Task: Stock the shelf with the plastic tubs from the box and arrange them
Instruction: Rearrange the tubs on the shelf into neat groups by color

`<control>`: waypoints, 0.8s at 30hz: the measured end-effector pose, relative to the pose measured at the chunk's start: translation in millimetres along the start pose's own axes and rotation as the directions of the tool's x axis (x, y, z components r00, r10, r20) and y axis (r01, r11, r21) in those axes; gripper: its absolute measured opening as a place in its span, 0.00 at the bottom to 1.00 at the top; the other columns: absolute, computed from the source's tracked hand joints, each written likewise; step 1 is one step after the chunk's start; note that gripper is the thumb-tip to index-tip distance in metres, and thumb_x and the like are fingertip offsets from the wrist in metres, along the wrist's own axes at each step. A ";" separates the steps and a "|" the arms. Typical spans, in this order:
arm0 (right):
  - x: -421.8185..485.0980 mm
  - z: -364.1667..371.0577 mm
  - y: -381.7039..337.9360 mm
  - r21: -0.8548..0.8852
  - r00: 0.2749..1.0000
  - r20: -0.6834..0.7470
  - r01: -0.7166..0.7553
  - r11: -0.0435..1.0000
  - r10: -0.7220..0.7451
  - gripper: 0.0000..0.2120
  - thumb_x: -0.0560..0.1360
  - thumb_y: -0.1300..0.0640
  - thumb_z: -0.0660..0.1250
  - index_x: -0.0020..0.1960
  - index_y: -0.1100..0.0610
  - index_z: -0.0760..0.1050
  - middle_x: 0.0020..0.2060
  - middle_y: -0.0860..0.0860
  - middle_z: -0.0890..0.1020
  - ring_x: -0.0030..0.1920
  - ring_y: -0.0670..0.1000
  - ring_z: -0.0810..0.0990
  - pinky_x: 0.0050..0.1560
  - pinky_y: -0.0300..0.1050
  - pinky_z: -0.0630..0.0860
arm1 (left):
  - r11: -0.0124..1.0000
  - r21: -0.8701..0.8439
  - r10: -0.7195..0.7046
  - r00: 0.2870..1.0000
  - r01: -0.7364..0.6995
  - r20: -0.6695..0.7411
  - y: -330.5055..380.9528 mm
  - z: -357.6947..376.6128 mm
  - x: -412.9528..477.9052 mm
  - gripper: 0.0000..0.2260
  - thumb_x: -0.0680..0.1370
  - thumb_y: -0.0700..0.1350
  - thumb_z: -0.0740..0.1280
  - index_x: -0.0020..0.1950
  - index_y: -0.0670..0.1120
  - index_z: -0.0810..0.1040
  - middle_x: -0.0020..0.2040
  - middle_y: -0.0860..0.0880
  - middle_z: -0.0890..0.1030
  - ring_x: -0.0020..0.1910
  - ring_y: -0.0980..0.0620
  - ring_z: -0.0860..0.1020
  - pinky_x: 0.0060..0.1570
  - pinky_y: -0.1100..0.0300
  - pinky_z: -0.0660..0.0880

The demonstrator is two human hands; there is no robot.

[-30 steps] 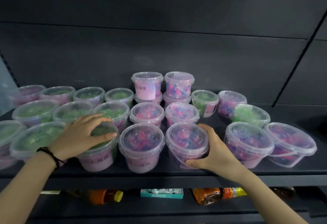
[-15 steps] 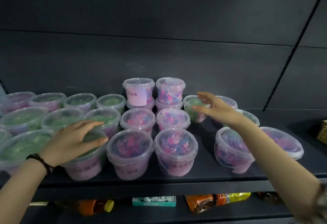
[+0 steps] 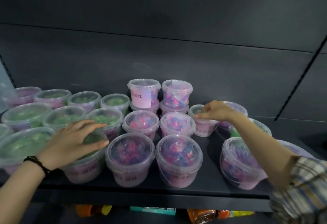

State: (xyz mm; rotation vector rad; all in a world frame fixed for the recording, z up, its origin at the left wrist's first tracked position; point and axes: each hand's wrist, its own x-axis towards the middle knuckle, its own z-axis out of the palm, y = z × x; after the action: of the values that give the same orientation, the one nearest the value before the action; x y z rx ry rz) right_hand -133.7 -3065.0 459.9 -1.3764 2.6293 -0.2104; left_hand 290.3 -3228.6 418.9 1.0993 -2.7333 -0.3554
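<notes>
Head view, left hand (image 3: 74, 144) spread flat hiding green tub (image 3: 85, 169) lid, right hand (image 3: 216, 111) pinching mid-right tub (image 3: 205, 126), upper-centre label (image 3: 140, 97) reads 凝珠, front labels (image 3: 127, 178) blurred

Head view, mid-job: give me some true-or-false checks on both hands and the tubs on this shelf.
1. The left hand rests on the lid of a front-row green tub. True.
2. The right hand holds a front-row pink tub. False: it grips a small green tub further back.
3. Two stacked pairs of tubs stand at the back. True: the labelled top tub sits on another.
4. The shelf below is bare. False: an orange bottle and a teal box show there.
5. The right wrist wears a band. False: the black wristband is on the left wrist.
</notes>
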 end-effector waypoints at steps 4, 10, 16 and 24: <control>-5.2 -1.9 0.7 0.002 0.997 0.038 0.060 0.998 -0.060 0.29 0.55 0.22 0.66 0.46 0.42 0.74 0.52 0.48 0.75 0.56 0.53 0.71 0.62 0.49 0.68 | 1.000 -0.013 0.004 1.000 -0.004 0.005 -1.7 -0.3 -1.0 0.37 0.59 0.83 0.45 0.65 0.72 0.61 0.73 0.60 0.61 0.74 0.55 0.57 0.72 0.50 0.56; -8.1 1.0 8.2 0.229 0.987 0.138 0.047 0.972 -0.080 0.33 0.54 0.32 0.77 0.52 0.43 0.69 0.57 0.48 0.74 0.56 0.51 0.75 0.58 0.50 0.74 | 1.000 -0.030 0.008 1.000 -0.009 -0.007 -0.6 -3.8 -2.6 0.37 0.58 0.83 0.45 0.63 0.72 0.62 0.72 0.60 0.62 0.73 0.56 0.58 0.71 0.52 0.57; -21.1 -6.0 13.6 0.264 0.998 -0.055 0.054 0.963 -0.041 0.35 0.49 0.31 0.70 0.52 0.45 0.71 0.54 0.49 0.77 0.55 0.52 0.75 0.54 0.46 0.71 | 0.999 -0.033 -0.009 1.000 0.009 0.013 1.0 -5.5 -6.8 0.38 0.59 0.82 0.46 0.66 0.71 0.60 0.73 0.59 0.61 0.73 0.56 0.57 0.71 0.52 0.59; -59.3 -40.4 -29.3 0.536 0.951 -0.300 0.236 0.810 -0.079 0.29 0.53 0.33 0.69 0.50 0.43 0.72 0.55 0.48 0.76 0.54 0.53 0.76 0.52 0.47 0.74 | 1.000 0.013 -0.012 1.000 0.012 0.020 3.7 -6.9 -7.7 0.42 0.60 0.81 0.43 0.71 0.67 0.59 0.74 0.56 0.59 0.73 0.53 0.58 0.72 0.51 0.59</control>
State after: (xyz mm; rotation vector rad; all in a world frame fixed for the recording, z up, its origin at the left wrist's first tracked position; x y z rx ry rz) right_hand -85.4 -3030.9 510.0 -1.4077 2.3207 -1.1752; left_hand 295.0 -3221.7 426.0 1.1225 -2.7517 -0.3526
